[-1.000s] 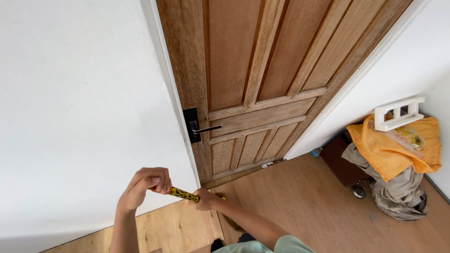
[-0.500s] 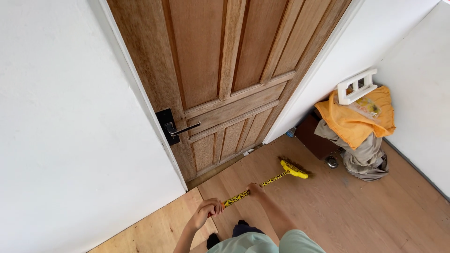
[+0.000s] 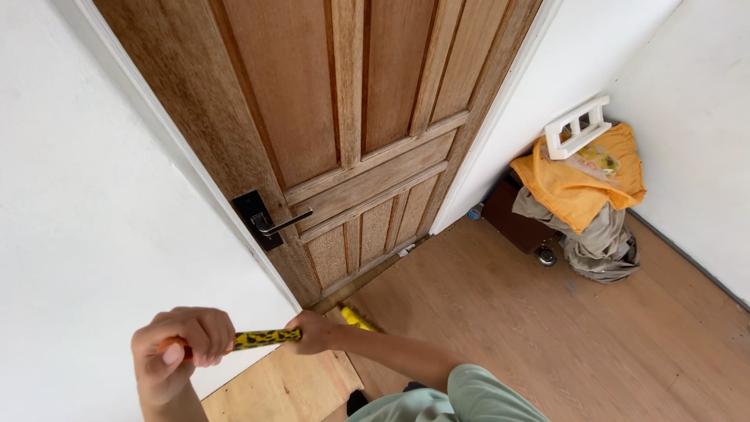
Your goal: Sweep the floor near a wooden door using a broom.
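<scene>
Both my hands hold a long stick with a yellow and black patterned handle [image 3: 266, 337]. My left hand [image 3: 183, 344] is closed around its upper end, close to the camera. My right hand [image 3: 312, 332] grips it a little further down. Past my right hand a bit of the yellow lower end [image 3: 355, 317] shows above the wooden floor, near the foot of the brown panelled door [image 3: 344, 133]. The rest of the stick is hidden behind my right forearm.
The door has a black lock plate with a metal lever handle [image 3: 269, 223]. White walls stand on both sides. In the right corner lies a pile of orange and grey cloth [image 3: 582, 195] with a white plastic frame [image 3: 576, 127] on top, beside a dark box [image 3: 516, 219].
The stick has been pulled back and raised: its yellow end lay out on the floor before and now sits near the door. My left hand has risen toward the camera.
</scene>
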